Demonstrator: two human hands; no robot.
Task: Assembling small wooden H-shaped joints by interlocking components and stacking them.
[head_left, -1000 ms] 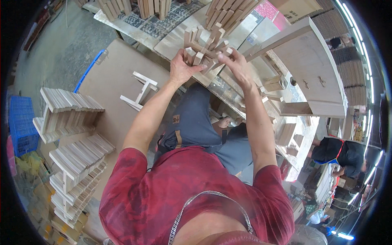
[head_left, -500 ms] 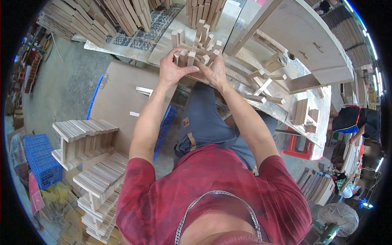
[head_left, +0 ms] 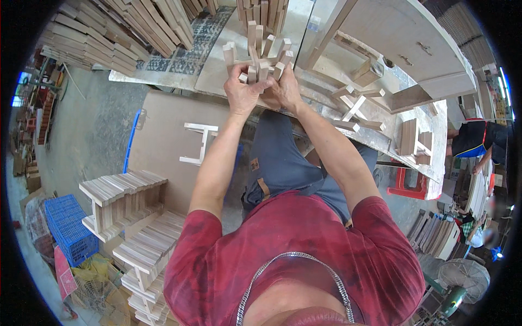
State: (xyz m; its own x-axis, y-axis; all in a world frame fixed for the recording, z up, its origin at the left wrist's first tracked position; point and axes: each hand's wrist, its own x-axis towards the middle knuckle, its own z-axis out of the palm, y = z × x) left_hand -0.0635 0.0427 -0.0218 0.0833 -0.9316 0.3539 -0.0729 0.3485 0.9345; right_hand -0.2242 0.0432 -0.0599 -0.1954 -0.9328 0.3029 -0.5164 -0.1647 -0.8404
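My left hand [head_left: 243, 92] and my right hand [head_left: 286, 89] are close together at the near edge of the workbench. Between them stands a cluster of short, pale wooden pieces [head_left: 263, 69], their square ends pointing up and away at different angles. The fingers of both hands curl round the near pieces, with the thumbs facing each other in the middle. How the pieces join low down is hidden by my hands. Just right of my right hand, crossed wooden frames [head_left: 354, 107] lie on the bench [head_left: 321, 117].
Upright bundles of wood strips [head_left: 265, 16] stand beyond the hands. An H-shaped wooden frame [head_left: 204, 142] lies on a brown board [head_left: 163, 117] at left, near stacked frames [head_left: 125, 198]. A blue crate [head_left: 70, 223] sits far left. A large wooden panel [head_left: 405, 49] leans at right.
My left hand has moved in toward my right hand, and the near wooden pieces have tilted. More of the H-shaped frame shows beside my left forearm. The whole view has shifted slightly.
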